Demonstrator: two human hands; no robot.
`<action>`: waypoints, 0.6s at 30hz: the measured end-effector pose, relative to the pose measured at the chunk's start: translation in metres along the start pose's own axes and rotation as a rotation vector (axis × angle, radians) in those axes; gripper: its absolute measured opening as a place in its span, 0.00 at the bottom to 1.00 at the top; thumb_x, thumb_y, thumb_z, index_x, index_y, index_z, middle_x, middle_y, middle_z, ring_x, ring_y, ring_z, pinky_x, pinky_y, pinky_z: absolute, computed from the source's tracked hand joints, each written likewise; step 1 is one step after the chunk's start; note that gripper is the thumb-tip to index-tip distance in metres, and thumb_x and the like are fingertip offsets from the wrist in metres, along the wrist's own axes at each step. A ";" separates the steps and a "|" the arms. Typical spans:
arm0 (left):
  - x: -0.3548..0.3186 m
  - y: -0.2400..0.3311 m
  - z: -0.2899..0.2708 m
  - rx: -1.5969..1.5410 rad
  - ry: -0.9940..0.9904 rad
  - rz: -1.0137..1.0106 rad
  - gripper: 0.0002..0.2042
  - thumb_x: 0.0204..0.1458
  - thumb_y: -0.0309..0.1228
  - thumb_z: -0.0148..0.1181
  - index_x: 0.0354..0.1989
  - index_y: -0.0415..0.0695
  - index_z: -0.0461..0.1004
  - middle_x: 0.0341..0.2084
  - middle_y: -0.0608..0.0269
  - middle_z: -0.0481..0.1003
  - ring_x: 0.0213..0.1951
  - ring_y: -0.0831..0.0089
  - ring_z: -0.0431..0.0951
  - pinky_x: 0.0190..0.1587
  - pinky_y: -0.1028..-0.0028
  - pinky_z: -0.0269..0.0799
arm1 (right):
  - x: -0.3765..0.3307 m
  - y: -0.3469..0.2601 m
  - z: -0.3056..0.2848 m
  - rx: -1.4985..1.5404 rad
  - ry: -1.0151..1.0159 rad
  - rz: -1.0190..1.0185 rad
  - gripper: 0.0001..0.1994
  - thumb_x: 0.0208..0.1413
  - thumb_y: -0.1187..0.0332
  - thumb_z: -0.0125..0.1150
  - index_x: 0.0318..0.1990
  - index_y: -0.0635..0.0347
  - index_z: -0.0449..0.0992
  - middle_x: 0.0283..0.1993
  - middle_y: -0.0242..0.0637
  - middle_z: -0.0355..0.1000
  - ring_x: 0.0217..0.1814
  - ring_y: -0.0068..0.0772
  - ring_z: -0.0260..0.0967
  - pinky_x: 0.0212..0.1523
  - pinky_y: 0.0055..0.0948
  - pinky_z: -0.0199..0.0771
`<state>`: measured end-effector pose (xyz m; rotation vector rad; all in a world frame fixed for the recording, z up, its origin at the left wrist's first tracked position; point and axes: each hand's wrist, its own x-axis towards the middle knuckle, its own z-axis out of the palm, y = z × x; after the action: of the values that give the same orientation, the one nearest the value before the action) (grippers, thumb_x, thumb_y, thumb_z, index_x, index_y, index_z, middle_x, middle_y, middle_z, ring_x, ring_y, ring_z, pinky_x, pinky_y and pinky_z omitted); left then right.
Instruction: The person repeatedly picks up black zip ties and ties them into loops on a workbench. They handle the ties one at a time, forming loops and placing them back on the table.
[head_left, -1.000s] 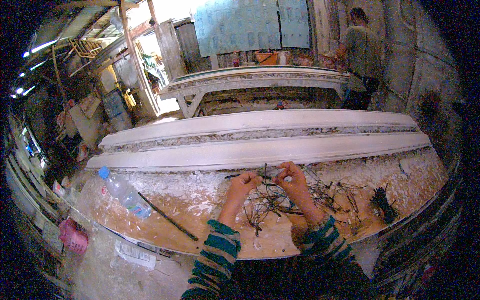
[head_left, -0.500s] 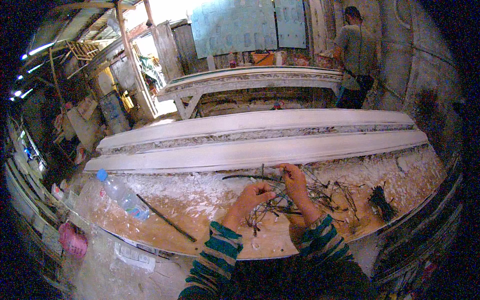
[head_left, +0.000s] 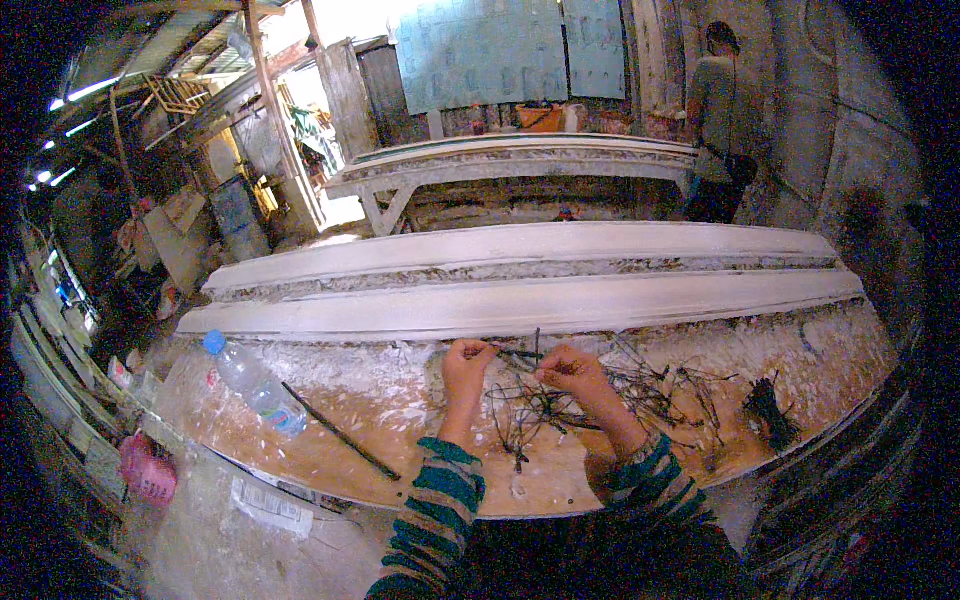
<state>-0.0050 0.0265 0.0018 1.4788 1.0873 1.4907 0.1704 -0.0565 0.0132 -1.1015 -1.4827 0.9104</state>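
Note:
My left hand is closed in a pinch on the left end of a thin, dark, twig-like strip. My right hand pinches around the strip's other side, where a short upright dark piece stands at the fingertips. Whether that upright piece is part of the same strip I cannot tell. Below and right of the hands lies a loose tangle of dark thin strands on the worktable. A tighter dark bundle rests farther right.
Two long white moulded lengths lie across the table's far half. At left are a clear plastic bottle with a blue cap and a dark rod. A person stands by another long bench behind.
My left hand has moved up and left and now pinches the dark strip. My right hand has come slightly down and toward me, and its fingers now point left.

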 end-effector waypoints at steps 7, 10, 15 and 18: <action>0.001 -0.003 -0.001 0.085 -0.020 0.021 0.08 0.38 0.28 0.65 0.21 0.39 0.72 0.19 0.66 0.72 0.24 0.80 0.69 0.29 0.79 0.64 | -0.009 -0.019 0.015 0.043 -0.216 -0.134 0.05 0.44 0.71 0.61 0.29 0.60 0.75 0.42 0.38 0.67 0.44 0.30 0.64 0.45 0.27 0.64; 0.000 -0.003 0.001 0.051 -0.050 -0.028 0.06 0.40 0.27 0.63 0.22 0.38 0.73 0.19 0.66 0.73 0.25 0.80 0.70 0.30 0.79 0.66 | -0.009 -0.024 0.013 0.131 -0.191 -0.102 0.05 0.44 0.71 0.62 0.29 0.60 0.74 0.40 0.35 0.69 0.43 0.28 0.64 0.45 0.27 0.64; -0.005 -0.001 0.005 -0.029 -0.231 -0.049 0.05 0.43 0.27 0.61 0.24 0.38 0.73 0.19 0.67 0.73 0.24 0.79 0.71 0.32 0.80 0.68 | -0.010 -0.024 0.007 0.176 -0.095 0.098 0.03 0.42 0.73 0.62 0.25 0.60 0.73 0.28 0.29 0.70 0.33 0.22 0.66 0.38 0.22 0.65; -0.009 0.003 0.008 -0.007 -0.327 -0.016 0.06 0.44 0.28 0.60 0.24 0.38 0.73 0.19 0.67 0.73 0.24 0.79 0.71 0.32 0.80 0.68 | -0.008 -0.015 0.005 0.218 -0.029 0.086 0.04 0.42 0.73 0.62 0.23 0.59 0.71 0.25 0.28 0.69 0.29 0.19 0.65 0.33 0.21 0.65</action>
<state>0.0034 0.0178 0.0015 1.6352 0.8923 1.1868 0.1633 -0.0682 0.0242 -1.0003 -1.3315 1.1242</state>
